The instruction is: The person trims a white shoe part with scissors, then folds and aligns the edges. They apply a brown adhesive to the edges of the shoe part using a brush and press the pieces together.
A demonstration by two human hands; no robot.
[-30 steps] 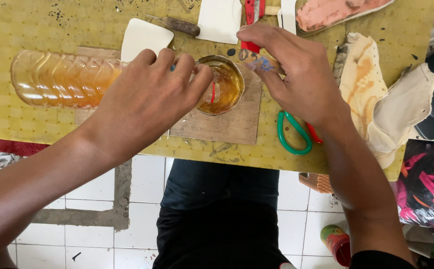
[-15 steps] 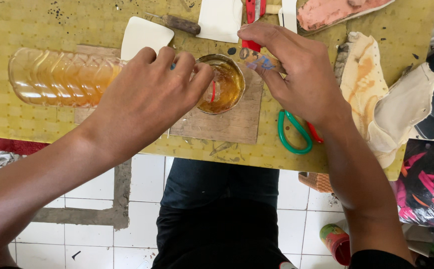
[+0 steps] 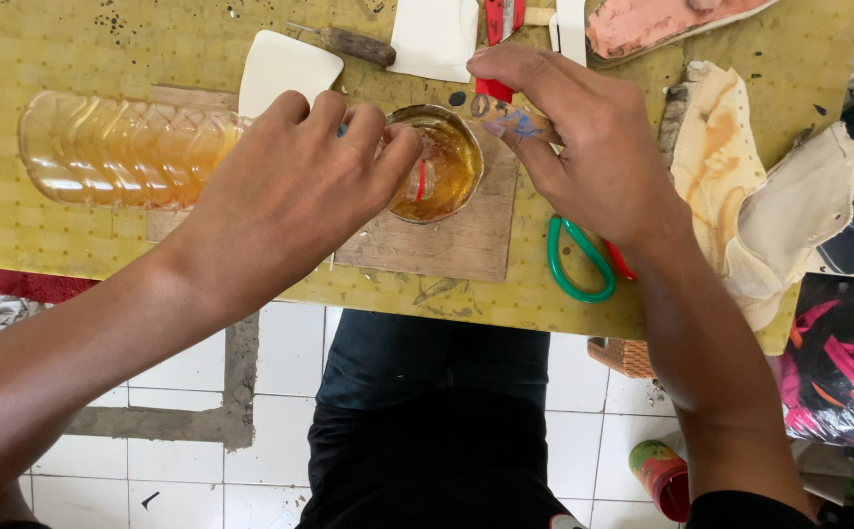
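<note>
Left hand (image 3: 295, 186): fingers curled over the neck of a clear plastic bottle (image 3: 123, 149), gripping it; bottle lies flat at 9 o'clock of the jar.
Jar (image 3: 442, 162): amber liquid, sits on wooden board (image 3: 447, 240).
Right hand (image 3: 589, 147): half-closed at 3 o'clock of the jar; what it pinches cannot be told.
Scissors (image 3: 576, 264): green handle, 5 o'clock.

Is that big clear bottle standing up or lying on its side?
Lying on its side. The plastic bottle stretches lengthwise across the yellow board, with the left hand over its neck end.
</note>
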